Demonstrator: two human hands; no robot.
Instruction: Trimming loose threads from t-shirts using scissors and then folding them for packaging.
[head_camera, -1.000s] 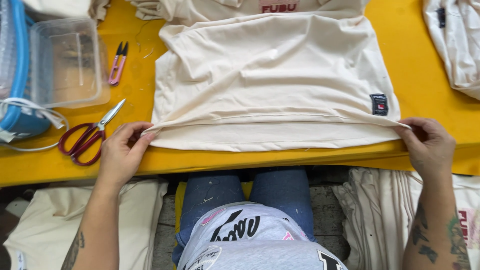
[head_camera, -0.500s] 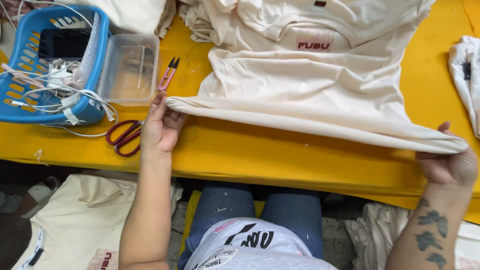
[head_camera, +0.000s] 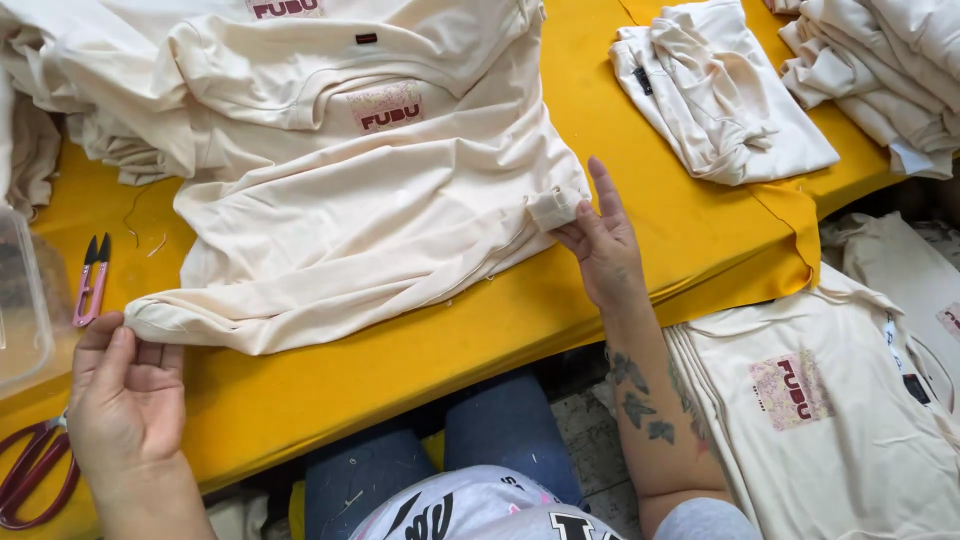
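Both forearms are bare, with no sleeves reaching them. The right forearm (head_camera: 650, 410) carries dark leaf-like tattoos from near the wrist toward the elbow. At the bottom of the frame, blue jeans (head_camera: 500, 440) cover the knees, and a light grey and white top (head_camera: 500, 510) shows bold black lettering with pink touches.

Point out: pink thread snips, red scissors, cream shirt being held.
pink thread snips (head_camera: 90, 285), head view, on the handle.
red scissors (head_camera: 35, 480), head view, on a handle loop.
cream shirt (head_camera: 360, 230), head view, on its flat middle.
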